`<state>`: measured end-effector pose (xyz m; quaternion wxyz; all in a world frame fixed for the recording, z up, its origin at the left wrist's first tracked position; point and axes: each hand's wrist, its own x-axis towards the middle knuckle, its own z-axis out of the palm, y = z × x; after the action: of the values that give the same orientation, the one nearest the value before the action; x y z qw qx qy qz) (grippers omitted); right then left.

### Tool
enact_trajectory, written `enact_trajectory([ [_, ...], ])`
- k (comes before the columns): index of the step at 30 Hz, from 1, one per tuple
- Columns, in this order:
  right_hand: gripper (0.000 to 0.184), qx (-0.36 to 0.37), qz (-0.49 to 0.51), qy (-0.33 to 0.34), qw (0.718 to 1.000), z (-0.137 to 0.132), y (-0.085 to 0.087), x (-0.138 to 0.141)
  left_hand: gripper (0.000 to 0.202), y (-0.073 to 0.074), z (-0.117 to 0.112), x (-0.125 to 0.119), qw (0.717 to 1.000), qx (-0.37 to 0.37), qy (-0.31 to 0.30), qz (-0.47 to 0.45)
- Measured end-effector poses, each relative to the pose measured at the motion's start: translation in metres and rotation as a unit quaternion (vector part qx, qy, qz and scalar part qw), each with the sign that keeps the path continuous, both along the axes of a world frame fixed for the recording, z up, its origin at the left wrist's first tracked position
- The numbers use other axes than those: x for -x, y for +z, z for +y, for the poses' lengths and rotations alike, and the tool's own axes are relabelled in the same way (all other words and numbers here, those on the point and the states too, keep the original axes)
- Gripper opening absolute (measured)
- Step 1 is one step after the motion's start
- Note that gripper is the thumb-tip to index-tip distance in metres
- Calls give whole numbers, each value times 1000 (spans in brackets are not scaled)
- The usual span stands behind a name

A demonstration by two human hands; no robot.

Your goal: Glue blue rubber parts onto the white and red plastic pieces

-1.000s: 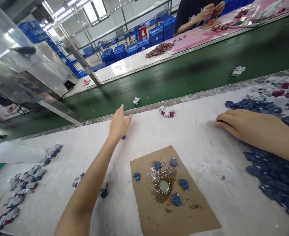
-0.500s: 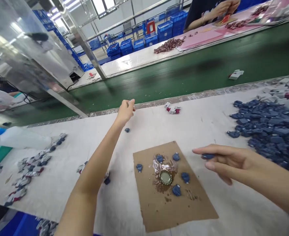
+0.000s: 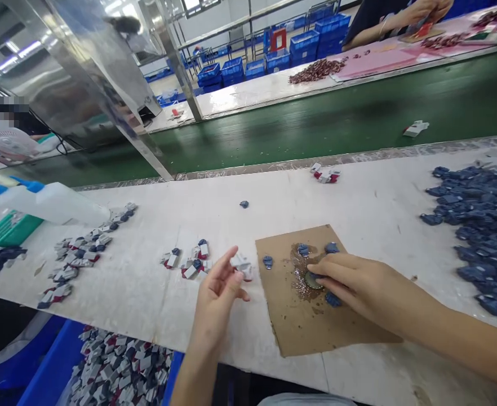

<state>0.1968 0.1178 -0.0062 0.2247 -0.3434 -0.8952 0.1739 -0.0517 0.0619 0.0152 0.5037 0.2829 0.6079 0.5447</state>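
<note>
My left hand [image 3: 215, 299] pinches a small white-and-red plastic piece [image 3: 242, 264] beside the left edge of a brown cardboard sheet [image 3: 299, 332]. Over the sheet, my right hand [image 3: 362, 279] is closed with its fingertips at a round bottle cap [image 3: 314, 280]. Between those fingertips is a small blue piece, mostly hidden, against the cap. Wet, shiny stains surround the cap. Several shell-like blue pieces [image 3: 267, 261] lie on the cardboard, one partly under my right hand.
Blue pieces [image 3: 476, 225] are heaped at right. White, red and blue assemblies [image 3: 195, 266] lie left of my left hand, with more in a blue bin [image 3: 54, 361] below. White bottles [image 3: 66, 204] lie by a green basket [image 3: 14, 228]. A green conveyor [image 3: 274, 132] runs behind; a co-worker's hands [image 3: 430, 11] are beyond.
My left hand has come back from the table's far edge toward the cardboard, holding the white-and-red piece. My right hand has carried its blue piece left to the bottle cap. The camera view has shifted.
</note>
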Motion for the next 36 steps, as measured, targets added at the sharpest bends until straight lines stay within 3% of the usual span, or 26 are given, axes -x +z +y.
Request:
enact_trajectory([
  [4, 31, -36, -80, 36, 996, 2, 3, 2, 34, -15, -12, -23, 995, 8, 53, -84],
  [7, 33, -24, -77, 42, 996, 1, 2, 4, 32, -20, -13, -35, 990, 9, 57, -130],
  [10, 26, 44, -20, 9, 999, -1, 8, 6, 29, -22, -14, -42, 988, 4, 23, -154],
  [14, 16, 190, 77, -40, 978, -5, 35, 8, 26, -15, -18, -53, 985, 13, 4, -169],
  [19, 14, 262, 122, -14, 957, -12, 61, 10, 25, -2, -21, -66, 982, 4, -4, -188],
  [25, 17, 280, 101, 9, 955, -19, 61, 7, 24, 6, -23, -68, 987, 6, -38, -159],
  [29, 15, 324, 119, 25, 938, -19, 61, 3, 24, 9, -24, -74, 989, -8, -43, -140],
  [34, 14, 393, 140, 16, 909, -22, 52, 5, 24, 4, -26, -82, 990, -20, -56, -128],
  [36, 13, 398, 130, 22, 908, -23, 46, 10, 20, -1, -28, -73, 994, -25, -87, -69],
])
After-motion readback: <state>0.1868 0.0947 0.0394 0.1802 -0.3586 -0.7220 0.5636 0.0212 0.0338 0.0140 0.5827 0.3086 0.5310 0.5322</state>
